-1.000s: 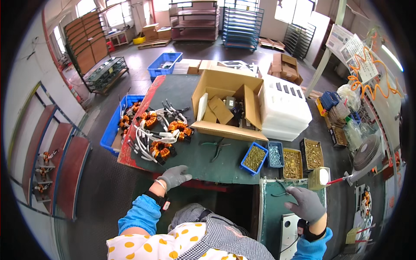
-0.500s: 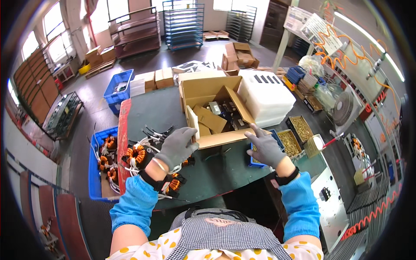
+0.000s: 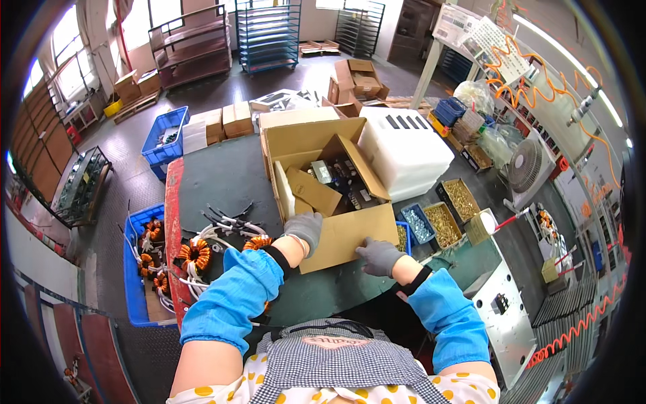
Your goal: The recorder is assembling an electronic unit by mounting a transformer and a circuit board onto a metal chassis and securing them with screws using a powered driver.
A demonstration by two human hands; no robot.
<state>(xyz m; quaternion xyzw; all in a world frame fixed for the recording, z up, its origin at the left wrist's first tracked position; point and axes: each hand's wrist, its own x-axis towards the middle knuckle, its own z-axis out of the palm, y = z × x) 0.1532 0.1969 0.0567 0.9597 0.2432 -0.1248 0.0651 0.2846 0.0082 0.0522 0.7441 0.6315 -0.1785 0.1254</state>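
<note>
An open brown cardboard box point(image 3: 336, 195) stands on the dark green table point(image 3: 215, 178), its flaps spread and small dark parts inside. My left hand point(image 3: 304, 229), in a grey glove, grips the box's near left corner. My right hand point(image 3: 378, 256), also gloved, presses flat against the box's front wall near its lower edge. Left of the box lie orange wound coils point(image 3: 196, 253) with white and black leads.
A white foam box point(image 3: 404, 151) sits right of the carton. Small bins of brass and steel hardware point(image 3: 441, 222) line the table's right edge. A blue crate point(image 3: 141, 269) with more coils stands on the floor at the left. A fan point(image 3: 528, 168) is at the right.
Both hands have come down onto the near side of the cardboard box; half a second ago they hovered beside it. The view has tilted closer to the table.
</note>
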